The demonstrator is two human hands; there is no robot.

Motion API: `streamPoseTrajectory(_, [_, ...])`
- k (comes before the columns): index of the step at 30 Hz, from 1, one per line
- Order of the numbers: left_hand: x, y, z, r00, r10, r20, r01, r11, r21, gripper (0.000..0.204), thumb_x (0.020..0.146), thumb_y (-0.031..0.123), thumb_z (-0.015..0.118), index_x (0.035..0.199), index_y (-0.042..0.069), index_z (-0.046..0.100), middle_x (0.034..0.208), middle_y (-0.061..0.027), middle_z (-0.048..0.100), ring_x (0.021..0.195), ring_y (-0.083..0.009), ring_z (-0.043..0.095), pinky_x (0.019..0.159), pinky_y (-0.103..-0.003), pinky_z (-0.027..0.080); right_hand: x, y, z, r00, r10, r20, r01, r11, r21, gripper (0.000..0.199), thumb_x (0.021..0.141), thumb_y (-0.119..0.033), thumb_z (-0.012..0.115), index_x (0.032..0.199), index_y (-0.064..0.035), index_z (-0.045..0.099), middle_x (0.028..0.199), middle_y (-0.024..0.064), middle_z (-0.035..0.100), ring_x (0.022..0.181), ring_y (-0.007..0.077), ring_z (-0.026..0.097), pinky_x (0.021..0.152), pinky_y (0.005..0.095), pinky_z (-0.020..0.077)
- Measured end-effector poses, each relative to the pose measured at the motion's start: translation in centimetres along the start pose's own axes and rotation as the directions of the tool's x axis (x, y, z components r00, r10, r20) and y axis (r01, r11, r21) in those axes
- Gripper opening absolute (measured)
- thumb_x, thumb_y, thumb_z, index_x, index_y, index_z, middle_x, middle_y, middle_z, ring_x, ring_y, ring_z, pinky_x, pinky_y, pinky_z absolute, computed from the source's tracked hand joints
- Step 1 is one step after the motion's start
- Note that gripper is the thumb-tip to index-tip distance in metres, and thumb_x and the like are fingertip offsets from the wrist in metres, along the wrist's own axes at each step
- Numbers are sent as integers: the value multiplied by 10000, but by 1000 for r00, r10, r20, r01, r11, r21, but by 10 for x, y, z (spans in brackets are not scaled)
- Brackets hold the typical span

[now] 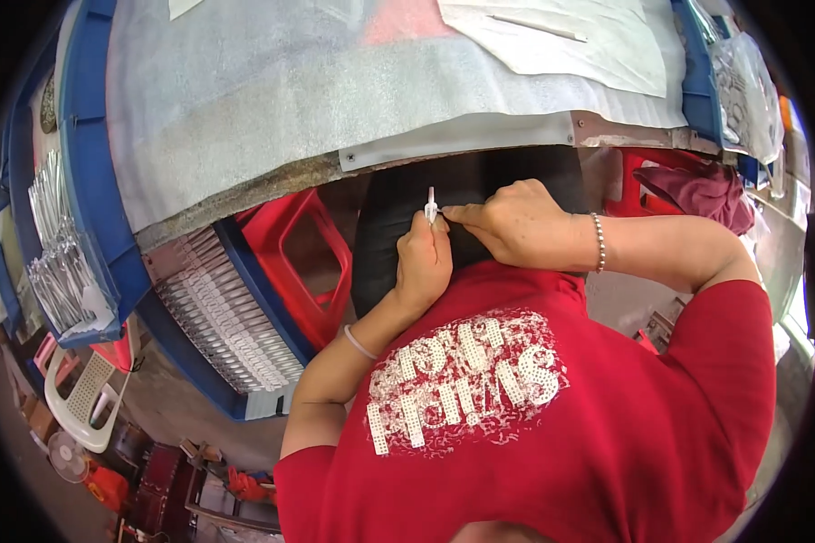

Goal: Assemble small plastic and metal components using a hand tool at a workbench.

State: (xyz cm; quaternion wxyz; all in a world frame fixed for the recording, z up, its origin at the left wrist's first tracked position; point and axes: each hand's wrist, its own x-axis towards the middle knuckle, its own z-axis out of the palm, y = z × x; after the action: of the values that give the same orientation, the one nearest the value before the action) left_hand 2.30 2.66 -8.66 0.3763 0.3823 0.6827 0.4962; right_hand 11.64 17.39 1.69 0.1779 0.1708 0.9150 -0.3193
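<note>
Above my lap, just in front of the bench edge, my left hand [423, 262] pinches a small slim shiny metal piece [431, 210]. Its narrow end points up past my fingertips; its exact kind is too small to tell. From the right comes my right hand [523, 222], its forefinger reaching to the side of the piece at my left fingertips. The other fingers of that hand are curled in. Whatever lies between its thumb and forefinger is hidden.
The cloth-covered bench [272, 109] spans the front, with white sheets [561, 45] on it. To the left, a blue tray [235, 403] carries rows of shiny metal pieces; bundled metal rods [59, 253] stand beside a blue bin [91, 172]. A red stool [335, 262] is close by my left arm.
</note>
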Motion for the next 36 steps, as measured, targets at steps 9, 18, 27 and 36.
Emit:
streamPoseTrajectory(9, [-9,3,1,997,73,-10,-73,997,-9,166,957,108,446,858,-1,521,648,-116,551,525,-206,564,490,-328,425,-9,13,-7,848,255,465,-529,330,782,324,891,-135,543,1194,-46,615,607,80,591,494,131,555,483,268,424])
streamPoseTrajectory(18, [-1,55,-63,958,-55,280,128,960,-248,267,977,210,484,1097,5,606,823,-2,529,650,-60,502,589,-205,418,-51,-21,30,932,4,-363,143,916,376,199,811,-102,625,986,-9,644,876,159,583,819,340,579,710,378,480])
streamPoseTrajectory(27, [1,52,-51,823,-348,450,527,764,-372,130,897,93,596,992,5,606,803,-34,624,615,-68,565,495,-178,426,-14,-24,65,960,218,178,-199,83,976,243,786,-167,696,611,-17,619,599,41,601,531,65,532,485,203,402])
streamPoseTrajectory(36, [-17,63,-28,977,-91,194,88,996,24,139,879,47,585,970,-44,636,725,-115,550,598,-167,559,530,-279,420,-24,-16,69,949,220,225,-278,255,926,240,790,-164,699,640,19,655,586,66,623,510,94,571,471,226,442])
